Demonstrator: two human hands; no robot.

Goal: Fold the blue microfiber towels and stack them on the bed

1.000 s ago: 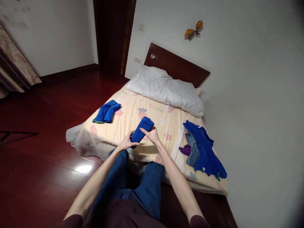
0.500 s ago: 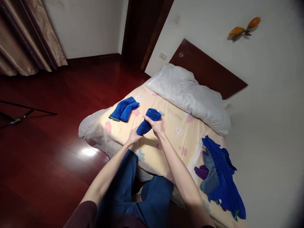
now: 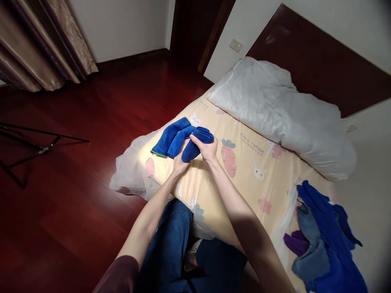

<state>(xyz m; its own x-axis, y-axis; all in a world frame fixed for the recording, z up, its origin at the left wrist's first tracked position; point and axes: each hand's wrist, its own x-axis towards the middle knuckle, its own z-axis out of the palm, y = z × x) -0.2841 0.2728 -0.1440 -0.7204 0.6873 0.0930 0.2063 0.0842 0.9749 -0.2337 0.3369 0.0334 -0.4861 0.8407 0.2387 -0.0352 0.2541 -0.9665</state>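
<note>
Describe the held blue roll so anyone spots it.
Start at the bed; near its left edge lie folded blue cloths. Just right of them, left hand and right hand hold the blue roll, the only one gripped, its coiled end showing.

Bedroom interior. A glossy dark red floor [image 3: 76, 171] meets pale walls [image 3: 128, 28] at a dark skirting board [image 3: 131, 57]. Upper left, gold and purple curtain [image 3: 42, 49]; below it, black stand [image 3: 44, 149] with spread legs. Top centre, dark doorway [image 3: 195, 28], with white wall plate [image 3: 236, 45] to its right. Right, bed [image 3: 241, 195] with cream carrot-print sheet, white duvet [image 3: 275, 106] and dark headboard [image 3: 308, 61].
</note>
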